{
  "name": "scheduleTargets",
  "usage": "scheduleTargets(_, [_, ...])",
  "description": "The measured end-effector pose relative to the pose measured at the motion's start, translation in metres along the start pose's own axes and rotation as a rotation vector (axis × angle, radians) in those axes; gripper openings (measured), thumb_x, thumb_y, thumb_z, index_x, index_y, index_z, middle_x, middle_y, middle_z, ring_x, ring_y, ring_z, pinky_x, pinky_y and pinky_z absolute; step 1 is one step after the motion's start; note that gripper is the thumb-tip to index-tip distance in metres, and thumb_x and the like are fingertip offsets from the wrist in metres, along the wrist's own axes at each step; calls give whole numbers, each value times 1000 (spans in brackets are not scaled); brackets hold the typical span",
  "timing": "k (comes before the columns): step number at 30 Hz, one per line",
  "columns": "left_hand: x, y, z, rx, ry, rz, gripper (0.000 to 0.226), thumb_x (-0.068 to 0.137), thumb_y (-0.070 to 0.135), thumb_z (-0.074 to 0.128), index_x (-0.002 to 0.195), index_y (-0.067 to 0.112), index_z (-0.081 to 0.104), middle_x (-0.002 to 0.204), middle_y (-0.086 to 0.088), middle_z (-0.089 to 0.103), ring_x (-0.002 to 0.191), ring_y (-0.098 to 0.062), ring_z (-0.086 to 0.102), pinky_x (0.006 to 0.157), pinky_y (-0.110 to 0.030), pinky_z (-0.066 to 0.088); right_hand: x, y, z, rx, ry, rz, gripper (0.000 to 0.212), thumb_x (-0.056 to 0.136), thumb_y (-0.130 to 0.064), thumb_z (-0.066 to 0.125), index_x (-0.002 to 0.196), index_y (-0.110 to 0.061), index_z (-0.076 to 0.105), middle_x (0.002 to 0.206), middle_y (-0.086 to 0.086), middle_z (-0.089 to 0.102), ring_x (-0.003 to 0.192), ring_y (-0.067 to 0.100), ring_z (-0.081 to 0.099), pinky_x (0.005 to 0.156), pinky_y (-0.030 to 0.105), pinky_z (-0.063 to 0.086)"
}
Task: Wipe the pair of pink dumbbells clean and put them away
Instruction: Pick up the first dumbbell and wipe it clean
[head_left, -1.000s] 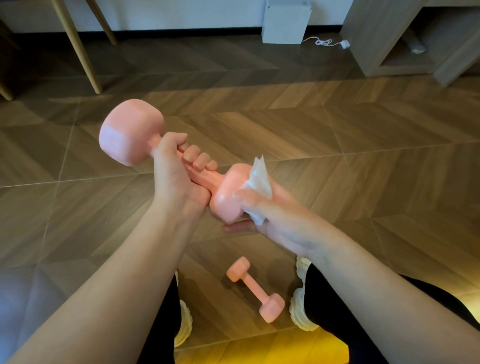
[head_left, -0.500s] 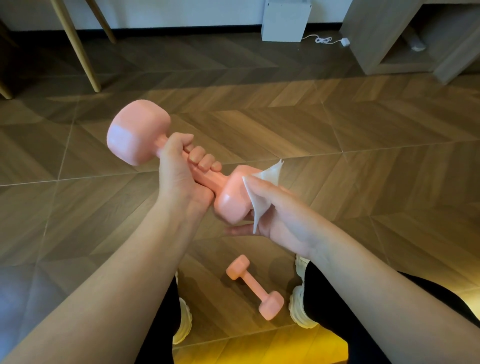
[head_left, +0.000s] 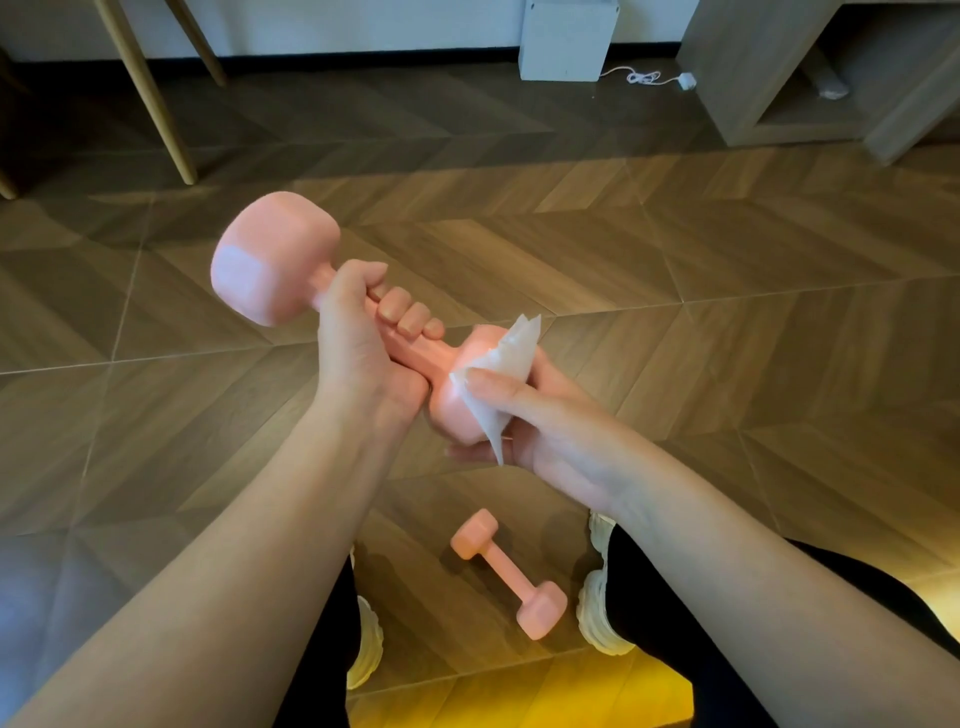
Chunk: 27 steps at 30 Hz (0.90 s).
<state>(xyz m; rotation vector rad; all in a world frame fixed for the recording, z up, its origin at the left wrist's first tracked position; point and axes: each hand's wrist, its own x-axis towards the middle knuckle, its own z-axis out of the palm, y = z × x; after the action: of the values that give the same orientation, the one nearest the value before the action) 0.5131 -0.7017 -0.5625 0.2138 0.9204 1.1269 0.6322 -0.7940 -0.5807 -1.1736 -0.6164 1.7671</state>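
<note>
Herringbone floor (head_left: 675, 260); left hand (head_left: 358, 343) grip wraps held dumbbell (head_left: 270, 265) handle; right hand (head_left: 545, 415) grip pinches wipe (head_left: 511, 358) on its head. Second dumbbell (head_left: 506, 571) lies below; stowing seems pending.

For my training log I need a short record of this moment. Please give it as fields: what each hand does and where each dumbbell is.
left hand: grips the handle of the held dumbbell, raised above the floor
right hand: presses a white wipe on the near head of the held dumbbell
second dumbbell: lies on the floor between the shoes, untouched
task stage: wiping; nothing put away yet
</note>
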Motion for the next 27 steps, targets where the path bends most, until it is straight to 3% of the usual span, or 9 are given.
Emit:
scheduleTargets(5, [-1, -2, -1, -5, -2, -7, 31, 89, 14, 49, 64, 21, 31, 49, 7, 25, 41, -11, 25, 43, -23, 33, 0, 4, 1, -76, 46, -22, 57, 77, -30, 77, 127, -24, 50, 120, 10, 63, 97, 20, 69, 78, 42, 60])
scheduleTargets(9, [-2, -1, 1, -10, -5, -9, 31, 89, 14, 48, 63, 21, 31, 48, 8, 25, 40, -11, 25, 43, -23, 32, 2, 3, 1, -7, 46, -21, 39, 90, -36, 63, 124, -18, 54, 121, 19, 63, 102, 30, 66, 85, 52, 58])
scheduleTargets(13, [0, 5, 0, -65, 8, -8, 35, 89, 14, 48, 59, 22, 32, 47, 8, 25, 40, -11, 25, 43, -22, 31, 0, -4, -5, 49, -115, -6, 61, 87, -17, 64, 143, -13, 40, 129, 23, 55, 113, 34, 61, 95, 58, 51])
scheduleTargets(15, [0, 5, -1, -70, 8, -10, 35, 89, 14, 48, 59, 22, 32, 48, 8, 25, 40, -11, 24, 43, -22, 31, 0, -2, -3, 9, -74, -14, 70, 80, -14, 72, 143, -19, 40, 132, 19, 54, 113, 30, 61, 94, 57, 53])
scheduleTargets(19, [-1, 2, 0, -47, -16, -2, 36, 89, 14, 47, 57, 22, 31, 48, 7, 23, 40, -12, 23, 42, -23, 30, 1, 2, 7, -56, 79, -16, 50, 78, -39, 75, 122, -28, 54, 121, 14, 63, 100, 28, 69, 80, 49, 60])
scheduleTargets(22, [-1, 2, 1, -49, -35, 5, 38, 88, 14, 48, 55, 22, 33, 48, 7, 25, 41, -12, 25, 44, -24, 31, -1, -3, 3, 17, -9, 97, 59, 85, -53, 65, 134, -24, 49, 127, 25, 61, 99, 36, 69, 74, 48, 61])
scheduleTargets(25, [0, 1, 0, -22, -17, 9, 34, 90, 17, 53, 59, 21, 38, 49, 7, 34, 41, -10, 33, 47, -23, 37, -4, -2, 0, 178, -74, 138, 62, 88, -46, 59, 140, -16, 44, 132, 31, 57, 97, 40, 66, 71, 44, 61])
scheduleTargets(27, [0, -1, 0, -5, 19, 1, 32, 91, 21, 57, 63, 20, 40, 52, 6, 40, 43, -10, 40, 51, -22, 41, -4, 2, -1, 216, -70, 94, 56, 89, -32, 68, 139, -20, 44, 137, 29, 53, 101, 41, 65, 73, 46, 60])
